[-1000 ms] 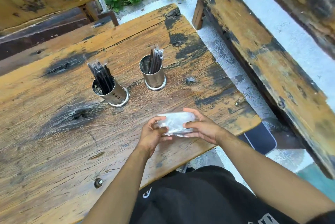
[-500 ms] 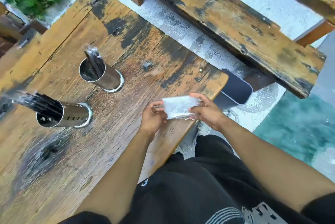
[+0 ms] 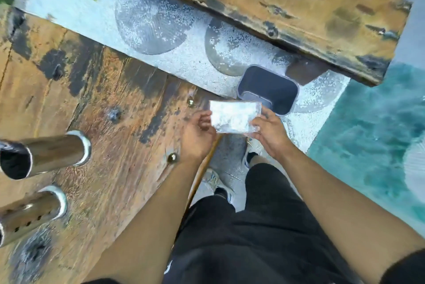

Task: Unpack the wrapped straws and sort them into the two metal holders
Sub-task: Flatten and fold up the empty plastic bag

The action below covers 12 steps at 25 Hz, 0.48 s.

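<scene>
left hand [image 3: 199, 137] + right hand [image 3: 269, 133]: grips closed on clear wrapper [image 3: 234, 116] | above bin [image 3: 269, 89] | no legible writing

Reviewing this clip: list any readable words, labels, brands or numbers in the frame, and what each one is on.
No readable text in this frame.
Crumpled clear plastic wrapper, held between left hand and right hand: no print visible.
Two shiny metal cylinder holders: no markings visible.
Dark rectangular plastic bin: no label visible.
White mark on the black shorts: too small and cut off to read.
</scene>
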Each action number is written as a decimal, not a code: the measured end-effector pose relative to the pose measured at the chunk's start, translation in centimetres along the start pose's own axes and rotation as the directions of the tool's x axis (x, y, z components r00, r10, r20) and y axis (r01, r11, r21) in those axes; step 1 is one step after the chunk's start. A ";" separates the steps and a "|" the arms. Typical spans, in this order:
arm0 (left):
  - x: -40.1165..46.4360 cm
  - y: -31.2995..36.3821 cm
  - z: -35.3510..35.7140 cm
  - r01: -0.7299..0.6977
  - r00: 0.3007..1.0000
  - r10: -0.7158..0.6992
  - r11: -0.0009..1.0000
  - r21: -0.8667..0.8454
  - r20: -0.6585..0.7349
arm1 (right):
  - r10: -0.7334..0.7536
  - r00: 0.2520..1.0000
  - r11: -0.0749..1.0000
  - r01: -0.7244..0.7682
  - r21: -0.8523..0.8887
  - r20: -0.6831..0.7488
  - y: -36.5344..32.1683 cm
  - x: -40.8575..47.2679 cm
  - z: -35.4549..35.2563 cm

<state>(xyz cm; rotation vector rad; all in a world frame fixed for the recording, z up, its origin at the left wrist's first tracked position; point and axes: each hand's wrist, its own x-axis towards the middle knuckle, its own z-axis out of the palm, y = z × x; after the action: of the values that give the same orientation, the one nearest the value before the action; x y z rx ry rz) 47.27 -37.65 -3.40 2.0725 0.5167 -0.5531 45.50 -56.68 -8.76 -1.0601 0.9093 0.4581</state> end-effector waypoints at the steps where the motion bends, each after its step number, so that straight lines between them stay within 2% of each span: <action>1: 0.8 1.1 2.1 -0.027 0.999 0.025 0.999 0.045 0.034 | 0.011 0.999 1.000 -0.010 0.010 -0.035 -0.9 0.9 -1.9; 7: 8.1 5.9 12.8 -0.108 0.975 0.044 0.949 0.296 0.216 | 0.059 0.985 0.996 -0.047 0.078 -0.163 -4.5 7.6 -10.6; 10: 13.1 5.2 18.0 -0.019 0.964 -0.085 0.924 0.382 0.254 | 0.107 0.970 0.992 -0.090 0.085 -0.216 -3.4 12.6 -13.6; 12: 16.7 4.2 21.5 0.112 0.951 -0.211 0.916 0.385 0.225 | 0.149 0.958 0.988 -0.136 0.070 -0.246 -1.9 16.5 -15.1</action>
<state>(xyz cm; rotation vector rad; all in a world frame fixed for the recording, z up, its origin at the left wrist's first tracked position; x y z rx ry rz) 59.11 -55.56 -20.67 2.2706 0.4561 -1.0794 50.01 -72.50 -24.06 -1.0229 1.2221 0.4233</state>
